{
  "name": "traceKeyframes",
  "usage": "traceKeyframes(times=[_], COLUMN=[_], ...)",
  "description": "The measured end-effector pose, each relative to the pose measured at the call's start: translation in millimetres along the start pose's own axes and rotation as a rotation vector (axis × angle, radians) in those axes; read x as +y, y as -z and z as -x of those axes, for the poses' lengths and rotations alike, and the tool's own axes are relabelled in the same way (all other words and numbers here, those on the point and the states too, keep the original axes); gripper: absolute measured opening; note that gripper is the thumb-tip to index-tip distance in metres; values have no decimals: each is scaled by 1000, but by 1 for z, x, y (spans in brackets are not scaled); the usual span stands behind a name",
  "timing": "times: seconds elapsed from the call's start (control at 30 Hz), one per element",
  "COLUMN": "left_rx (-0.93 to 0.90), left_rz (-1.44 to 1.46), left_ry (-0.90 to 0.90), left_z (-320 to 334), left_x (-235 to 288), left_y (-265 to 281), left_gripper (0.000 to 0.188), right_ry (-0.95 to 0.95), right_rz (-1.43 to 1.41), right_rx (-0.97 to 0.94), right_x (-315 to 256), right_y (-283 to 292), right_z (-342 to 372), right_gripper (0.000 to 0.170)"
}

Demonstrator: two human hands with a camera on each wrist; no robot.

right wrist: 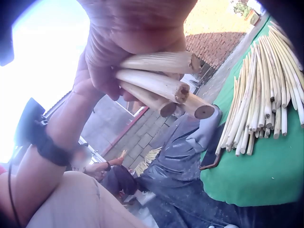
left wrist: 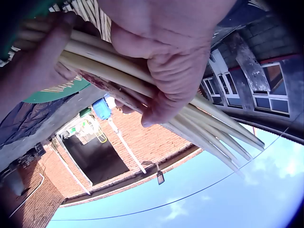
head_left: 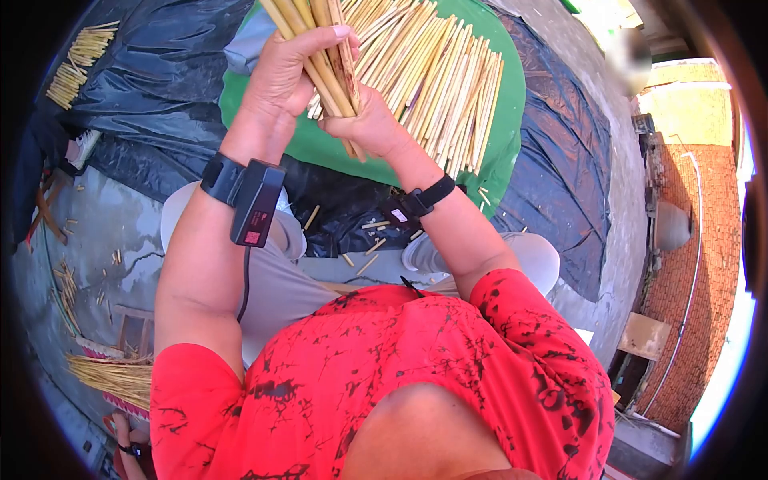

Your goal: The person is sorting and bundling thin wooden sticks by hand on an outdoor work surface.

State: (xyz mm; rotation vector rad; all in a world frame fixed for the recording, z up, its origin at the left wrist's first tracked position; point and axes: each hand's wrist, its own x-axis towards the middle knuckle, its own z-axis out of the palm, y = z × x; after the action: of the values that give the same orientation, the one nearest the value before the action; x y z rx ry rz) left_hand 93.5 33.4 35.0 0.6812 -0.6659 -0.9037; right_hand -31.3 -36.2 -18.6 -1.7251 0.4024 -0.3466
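A small bundle of pale yellow, cane-like sticks (head_left: 326, 78) slants between both hands, over the near edge of a green board. My left hand (head_left: 282, 74) grips it higher up, with the thumb laid across the sticks. Lower down, my right hand (head_left: 366, 124) holds the same bundle near its cut ends. Those ends, round and uneven in length, jut out below the right hand (right wrist: 135, 35) in the right wrist view. Beyond the left hand (left wrist: 173, 52), the far ends of the sticks (left wrist: 223, 135) taper and fan out. One stick has dark reddish-brown marks.
Many similar sticks (head_left: 448, 88) lie side by side on the green board (head_left: 508, 120), which rests on a dark plastic sheet (head_left: 552, 184). Short offcuts (head_left: 368, 264) are scattered between the person's feet. Another stick pile (head_left: 80, 64) lies far left, near another person's shoe (head_left: 84, 148).
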Motion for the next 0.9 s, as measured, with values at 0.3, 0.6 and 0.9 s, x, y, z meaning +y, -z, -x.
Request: traceKeyframes(times=[0.3,0.6,0.9], left_rx=[-138,432,211], left_rz=[-53,-109,-12], left_ry=[6,-192,-39], left_z=[2,5,-1], left_x=[-3,5,-12], left_y=[0,-24,-13], left_gripper=[26,19,25], right_ry=[-119,-459,-772], right_rz=[-324,113,318], right_rx=[-280,32,439], right_x=[2,90,148], right_y=[0,49,91], right_z=[3,9,-16], right_gripper=[37,34,31])
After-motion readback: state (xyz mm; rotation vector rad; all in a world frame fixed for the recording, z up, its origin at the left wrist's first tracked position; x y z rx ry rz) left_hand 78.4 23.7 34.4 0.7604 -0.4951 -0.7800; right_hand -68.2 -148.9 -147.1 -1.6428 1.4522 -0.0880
